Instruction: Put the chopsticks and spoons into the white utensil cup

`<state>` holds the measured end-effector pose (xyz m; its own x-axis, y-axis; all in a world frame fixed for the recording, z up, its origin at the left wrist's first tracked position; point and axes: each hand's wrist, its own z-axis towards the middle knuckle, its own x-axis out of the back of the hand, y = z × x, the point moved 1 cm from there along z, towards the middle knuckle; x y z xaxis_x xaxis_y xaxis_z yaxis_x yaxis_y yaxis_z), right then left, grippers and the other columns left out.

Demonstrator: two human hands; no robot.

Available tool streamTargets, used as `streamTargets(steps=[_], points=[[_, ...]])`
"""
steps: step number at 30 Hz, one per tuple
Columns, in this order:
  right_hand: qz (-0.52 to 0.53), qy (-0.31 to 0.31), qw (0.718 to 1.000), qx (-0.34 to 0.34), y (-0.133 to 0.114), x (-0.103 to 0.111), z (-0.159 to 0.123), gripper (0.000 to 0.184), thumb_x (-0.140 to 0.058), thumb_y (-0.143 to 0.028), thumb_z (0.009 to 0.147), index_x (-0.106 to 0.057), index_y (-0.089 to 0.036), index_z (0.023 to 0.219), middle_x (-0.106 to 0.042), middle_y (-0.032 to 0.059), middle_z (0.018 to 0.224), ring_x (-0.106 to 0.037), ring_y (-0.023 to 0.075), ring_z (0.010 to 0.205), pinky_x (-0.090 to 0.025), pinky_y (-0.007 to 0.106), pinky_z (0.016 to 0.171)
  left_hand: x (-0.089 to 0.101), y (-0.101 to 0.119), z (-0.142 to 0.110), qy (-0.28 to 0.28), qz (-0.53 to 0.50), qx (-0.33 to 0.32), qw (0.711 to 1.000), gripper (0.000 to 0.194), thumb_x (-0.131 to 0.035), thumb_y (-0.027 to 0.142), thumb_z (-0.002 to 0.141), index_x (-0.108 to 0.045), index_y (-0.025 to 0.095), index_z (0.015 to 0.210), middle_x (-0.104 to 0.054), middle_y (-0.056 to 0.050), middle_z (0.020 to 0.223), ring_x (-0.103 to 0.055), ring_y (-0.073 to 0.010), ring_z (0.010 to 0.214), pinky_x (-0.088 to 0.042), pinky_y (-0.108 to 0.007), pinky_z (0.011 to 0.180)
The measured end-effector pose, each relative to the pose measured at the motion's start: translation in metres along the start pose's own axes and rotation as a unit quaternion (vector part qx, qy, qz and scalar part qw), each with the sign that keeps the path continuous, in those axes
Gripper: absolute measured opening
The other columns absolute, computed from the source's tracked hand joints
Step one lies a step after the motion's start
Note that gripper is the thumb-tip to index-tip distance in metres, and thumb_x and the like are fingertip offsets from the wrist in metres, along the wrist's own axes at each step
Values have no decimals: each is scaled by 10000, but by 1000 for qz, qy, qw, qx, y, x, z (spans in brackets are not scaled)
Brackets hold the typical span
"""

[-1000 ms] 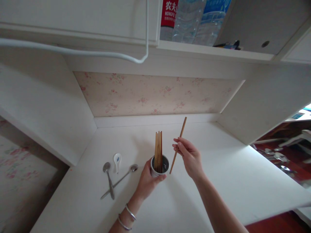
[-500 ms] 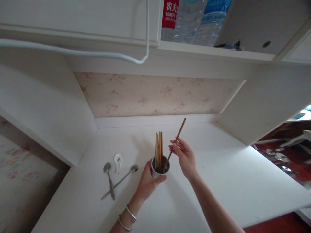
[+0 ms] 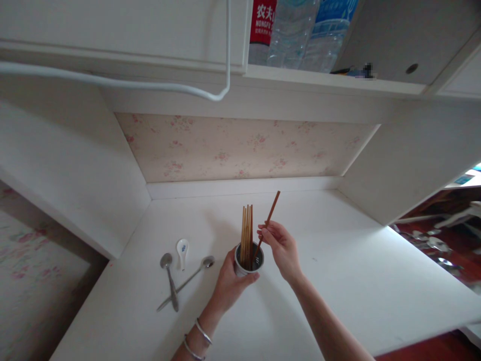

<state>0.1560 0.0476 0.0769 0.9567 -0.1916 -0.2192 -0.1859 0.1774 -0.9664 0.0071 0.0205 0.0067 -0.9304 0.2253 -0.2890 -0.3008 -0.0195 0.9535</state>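
My left hand point(image 3: 230, 282) is wrapped round a small round cup point(image 3: 242, 271), its mouth facing up toward me. Several wooden chopsticks point(image 3: 246, 233) stand in the cup in a bunch. Between thumb and fingers, my right hand point(image 3: 282, 249) pinches one reddish-brown chopstick point(image 3: 273, 205), which slants down to the left. The lower end of that chopstick is inside the cup, beside the bunch. How deep it reaches is hard to see in the dark interior.
Left of the cup lie a white ceramic spoon point(image 3: 182, 249) and two metal spoons, one spoon point(image 3: 169, 273) crossing the other spoon point(image 3: 195, 273). Overhead, a shelf point(image 3: 330, 80) holds plastic bottles point(image 3: 293, 35); a white cable point(image 3: 158, 86) hangs before the cabinet. Side panels flank the white tabletop point(image 3: 361, 271).
My right hand has moved down and slightly left, and its chopstick sits lower, deeper in the cup. The cup and my left hand have barely shifted.
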Motion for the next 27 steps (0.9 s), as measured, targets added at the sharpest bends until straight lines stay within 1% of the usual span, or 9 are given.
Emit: streamTargets(steps=[5,10,13,16,19,21,23,25,27], points=[[-62,33,994,86,-24,1,-3,150,-701,-366,796,-679,-223,839,-641,20,867,-606,173,843,-517,327,766,2,-2,-1,-7,17,5,1000,736,-831,283,618,-512,212,1277,-619,-106,1224,-562,-284,1138,-392,-436,1016],[19,40,992,117,-74,7,-7,195,-608,-408,871,-639,-273,1009,-505,-63,535,-453,99,435,-433,252,472,4,-4,-1,-3,24,13,1000,758,-833,263,620,-483,217,1291,-609,-96,1238,-560,-273,1143,-388,-426,1019],[61,19,991,120,-86,14,-5,282,-554,-521,869,-648,-291,1003,-672,4,713,-595,146,532,-507,313,539,4,-4,-1,-5,14,14,1000,765,-835,262,615,-488,218,1295,-610,-99,1242,-557,-279,1148,-392,-423,1019],[84,7,993,84,-75,19,0,400,-496,-599,867,-704,-258,892,-730,67,919,-691,212,794,-554,367,690,3,-4,-2,-10,16,14,1000,764,-829,250,628,-473,222,1304,-604,-95,1250,-557,-271,1148,-391,-425,1021],[65,18,996,56,-53,20,6,248,-680,-426,808,-706,-256,987,-741,47,917,-696,189,799,-552,367,776,3,-3,-2,-14,14,13,1000,754,-821,242,643,-464,220,1306,-605,-96,1245,-561,-264,1142,-393,-427,1017],[39,20,997,58,-41,18,8,500,-741,-317,766,-580,-309,1239,-744,20,927,-695,176,785,-544,394,818,2,-2,-2,-17,9,11,1000,743,-819,242,646,-468,220,1300,-606,-96,1241,-565,-261,1134,-394,-423,1015],[7,28,998,64,-32,16,9,688,-735,-308,770,-419,-340,1380,-746,11,937,-698,185,804,-540,427,837,2,-3,-2,-18,5,9,1000,743,-824,244,640,-475,217,1294,-608,-97,1236,-567,-261,1131,-395,-422,1015],[-42,33,997,58,-24,13,9,621,-732,-329,767,-485,-296,1336,-747,28,938,-698,207,848,-532,444,860,2,-3,-1,-16,7,10,1000,749,-829,244,632,-478,213,1293,-608,-101,1235,-565,-266,1133,-396,-427,1013],[-95,24,994,39,-16,9,8,424,-729,-363,760,-639,-228,1151,-748,57,936,-695,234,879,-529,445,871,2,-4,-1,-13,14,9,1000,751,-830,241,628,-482,212,1293,-605,-104,1241,-562,-271,1137,-398,-431,1012]])
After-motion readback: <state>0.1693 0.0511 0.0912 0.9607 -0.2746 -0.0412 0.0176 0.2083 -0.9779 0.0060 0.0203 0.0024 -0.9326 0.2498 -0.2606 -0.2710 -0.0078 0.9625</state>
